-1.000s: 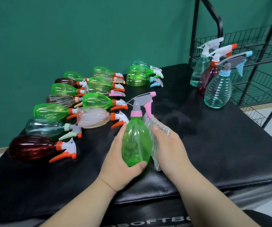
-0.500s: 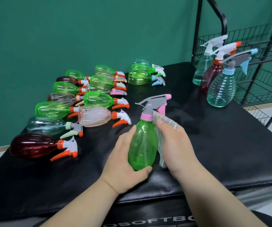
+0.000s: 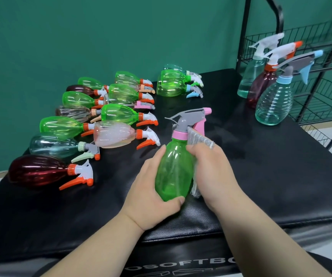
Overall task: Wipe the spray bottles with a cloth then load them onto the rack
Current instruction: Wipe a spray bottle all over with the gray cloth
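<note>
Your right grip (image 3: 211, 170), holding the cloth (image 3: 200, 139), has slid up to the pink collar (image 3: 180, 135) of the green bottle (image 3: 174, 168); your left grip (image 3: 151, 188) cups its base. Its long axis runs away from you over the tabletop (image 3: 261, 176); the rack (image 3: 244, 27) lies far right, nearer your right grip.

glossy translucent plastic green bottle (image 3: 174, 168), matt textured black pad (image 3: 261, 176), black wire rack (image 3: 321, 92)

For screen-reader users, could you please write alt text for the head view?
The left hand holds a green spray bottle while the right hand presses a cloth against it. Other bottles lie on the table; three stand near a wire rack.
</note>
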